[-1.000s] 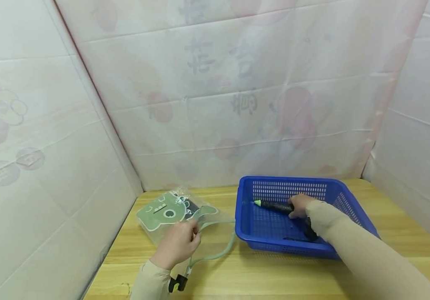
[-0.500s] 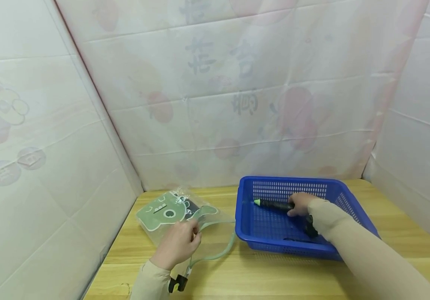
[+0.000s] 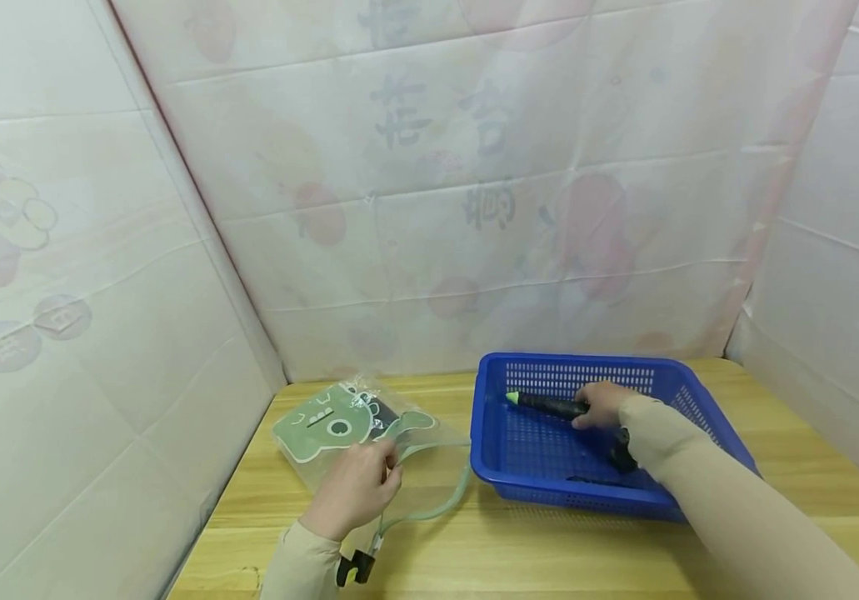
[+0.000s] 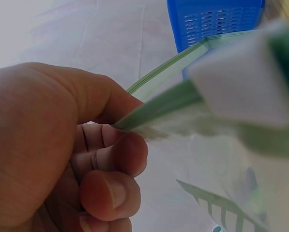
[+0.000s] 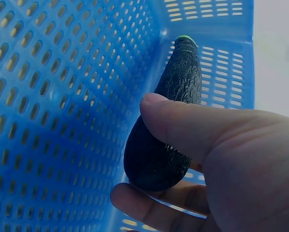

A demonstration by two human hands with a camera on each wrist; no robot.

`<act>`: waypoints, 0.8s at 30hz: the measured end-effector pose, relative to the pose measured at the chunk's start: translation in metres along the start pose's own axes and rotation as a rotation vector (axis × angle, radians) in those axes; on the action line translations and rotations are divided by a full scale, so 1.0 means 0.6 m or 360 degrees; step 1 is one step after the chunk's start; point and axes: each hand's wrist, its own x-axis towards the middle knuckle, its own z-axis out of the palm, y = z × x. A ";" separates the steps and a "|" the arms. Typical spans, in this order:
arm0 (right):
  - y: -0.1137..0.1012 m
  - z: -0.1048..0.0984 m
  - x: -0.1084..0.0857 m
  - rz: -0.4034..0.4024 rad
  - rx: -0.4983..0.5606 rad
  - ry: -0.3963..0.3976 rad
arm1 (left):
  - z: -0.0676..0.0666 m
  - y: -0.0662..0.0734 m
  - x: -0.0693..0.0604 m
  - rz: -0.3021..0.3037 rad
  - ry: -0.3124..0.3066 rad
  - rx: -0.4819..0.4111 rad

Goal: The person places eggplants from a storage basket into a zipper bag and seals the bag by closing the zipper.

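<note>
The left hand (image 3: 354,490) pinches the edge of a clear bag (image 3: 429,479) with green trim; in the left wrist view the green edge (image 4: 166,104) sits between thumb and forefinger. A green cartoon face is printed on the bag, and something dark shows behind the film. Inside the blue basket (image 3: 485,475), the right hand (image 3: 603,403) grips a dark, eggplant-shaped item (image 3: 552,405) with a light green tip. The right wrist view shows thumb and fingers around the wide end of this dark item (image 5: 178,82).
A second dark object (image 3: 621,454) lies in the basket below the right wrist, with a thin dark one near the front wall. Beneath the left hand is a black clip-like piece (image 3: 357,567). Patterned cloth walls (image 3: 429,250) enclose the wooden table (image 3: 474,558) behind and at both sides.
The right hand and the dark item's green-tipped end have risen slightly, and the fingers have shifted a little on it. The left hand and bag stay where they were.
</note>
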 end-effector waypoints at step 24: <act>-0.015 -0.022 -0.014 -0.0012 0.0033 -0.0038 | 0.001 -0.002 0.001 0.0008 -0.0005 0.0000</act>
